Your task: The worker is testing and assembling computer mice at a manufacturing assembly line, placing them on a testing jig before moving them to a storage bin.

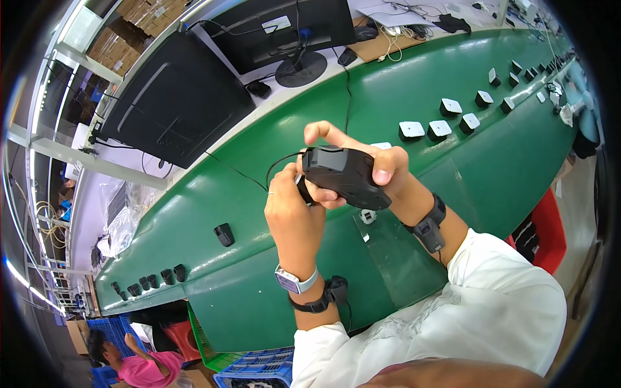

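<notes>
Black plastic housing hung over green bench, gripped by right hand. Left hand curled at its left end; exact hold hidden. Handling looked unfinished: housing not yet set down, completed steps unclear.

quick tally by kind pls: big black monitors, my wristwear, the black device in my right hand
Big black monitors: 2
Black strapped wrist units: 2
Watch: 1
Black device in right hand: 1
Total: 6
</notes>
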{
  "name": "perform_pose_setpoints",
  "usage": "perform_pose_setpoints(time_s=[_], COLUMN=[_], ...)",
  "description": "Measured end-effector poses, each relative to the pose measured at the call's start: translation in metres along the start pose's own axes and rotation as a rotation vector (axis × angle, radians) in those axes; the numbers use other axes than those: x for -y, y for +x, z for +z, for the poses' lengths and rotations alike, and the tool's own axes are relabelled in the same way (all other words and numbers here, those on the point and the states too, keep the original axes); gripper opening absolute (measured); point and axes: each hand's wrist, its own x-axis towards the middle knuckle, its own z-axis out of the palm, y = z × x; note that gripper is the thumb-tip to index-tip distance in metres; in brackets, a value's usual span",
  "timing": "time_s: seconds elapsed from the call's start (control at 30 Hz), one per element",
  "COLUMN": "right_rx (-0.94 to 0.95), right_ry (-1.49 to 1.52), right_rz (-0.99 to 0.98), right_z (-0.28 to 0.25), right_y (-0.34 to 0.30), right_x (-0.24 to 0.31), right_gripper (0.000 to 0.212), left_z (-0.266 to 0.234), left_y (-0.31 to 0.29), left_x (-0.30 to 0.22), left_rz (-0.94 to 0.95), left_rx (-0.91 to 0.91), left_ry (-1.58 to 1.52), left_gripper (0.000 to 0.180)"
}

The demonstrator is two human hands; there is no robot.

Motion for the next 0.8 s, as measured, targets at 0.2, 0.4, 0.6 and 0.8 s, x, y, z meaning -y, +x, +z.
perform_pose_setpoints(time_s=[0.2, 0.4, 0.6, 0.8], right_rx=[-0.144, -0.348, -0.452, -0.423], right_ry=[-0.267, -0.366, -0.608, -0.666], right_rz=[-0.212, -0.433, -0.513, -0.561], right_z=[-0.003, -0.01, -0.002, -0.004], right_y=[0.002, 0.003, 0.008, 0.009], right_x=[0.004, 0.0, -0.004, -0.009], right_gripper=[0.084, 0.064, 0.072, 0.074], left_z=[0.016, 0.006, 0.004, 0.007], left_y=[0.0, 0.009, 0.01, 0.003], left_x=[0.013, 0.015, -0.002, -0.007], left_rz=[-0.259, -0.456, -0.491, -0.484], left_rx=[-0.123, -0.029, -0.154, -0.115], left_ry=[-0.717, -1.613, -1.564, -1.22], left_gripper=[0.053, 0.054, 0.061, 0.063])
